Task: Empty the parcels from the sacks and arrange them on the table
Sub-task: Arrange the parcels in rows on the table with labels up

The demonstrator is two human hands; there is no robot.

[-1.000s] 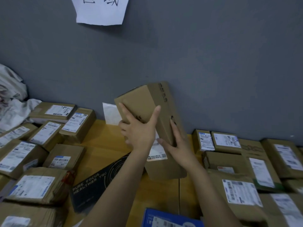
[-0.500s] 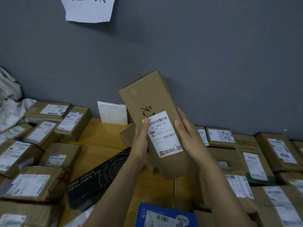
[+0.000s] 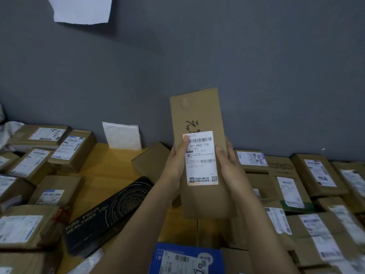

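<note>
I hold a tall brown cardboard parcel upright above the wooden table, its white shipping label facing me. My left hand grips its left edge with the thumb on the label's top corner. My right hand grips its right edge, thumb on the label's right side. The parcel's lower end hangs over the middle of the table. Rows of labelled brown parcels lie at the left and at the right.
A black box lies slanted in the middle beside a small plain brown box. A blue box sits at the front edge. A white padded envelope leans on the grey wall. White sacking shows far left.
I have turned the parcel from its plain side to label-forward and stood it straighter. My hands shifted from its back face to its two side edges.
</note>
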